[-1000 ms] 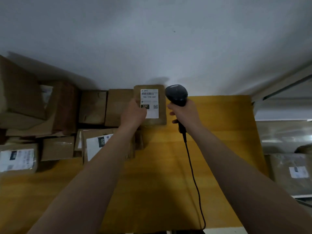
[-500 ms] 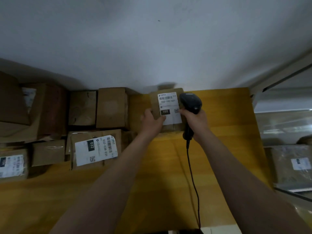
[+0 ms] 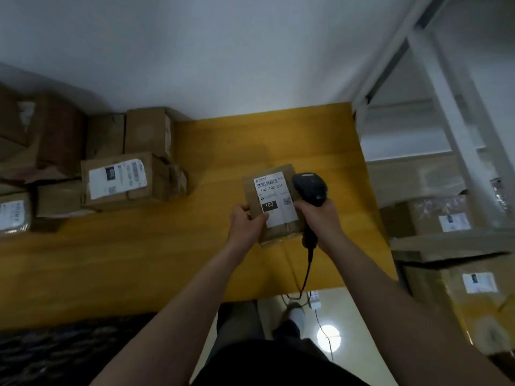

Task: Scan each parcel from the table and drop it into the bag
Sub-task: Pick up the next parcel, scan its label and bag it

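**Me:** Surface: yellow tabletop (image 3: 223, 151), backed by a pale wall (image 3: 223, 51).

**Clerk:** Task item?

**Me:** One brown cardboard parcel (image 3: 289, 231), over the tabletop's right part and slightly askew. On its top face is a white label (image 3: 271, 190) with a barcode, "102-102-G01" and a black "102" patch. I cannot tell whether its underside touches the tabletop.

**Clerk:** Hands?

**Me:** My left hand (image 3: 246, 224) grips the parcel's near-left corner, thumb on the label's lower edge and fingers curled round the side. My right hand (image 3: 320, 215) is closed round the handle of a black scanner (image 3: 310, 186). The scanner's head sits just right of the parcel, against its right edge. A black cable (image 3: 306, 271) hangs from the handle, running from the parcel toward me and over the tabletop's near edge.

**Clerk:** Other stock?

**Me:**
- Well left of the parcel: a labelled carton (image 3: 122, 182).
- Behind that carton, at the wall: a plain carton (image 3: 147, 132), with more cartons further left, blurred.
- Right of the parcel, past the tabletop's edge: boxes (image 3: 434, 218) with small white labels, stacked by a white frame (image 3: 457, 151).
- Nearer me than the parcel: pale floor (image 3: 348, 316).
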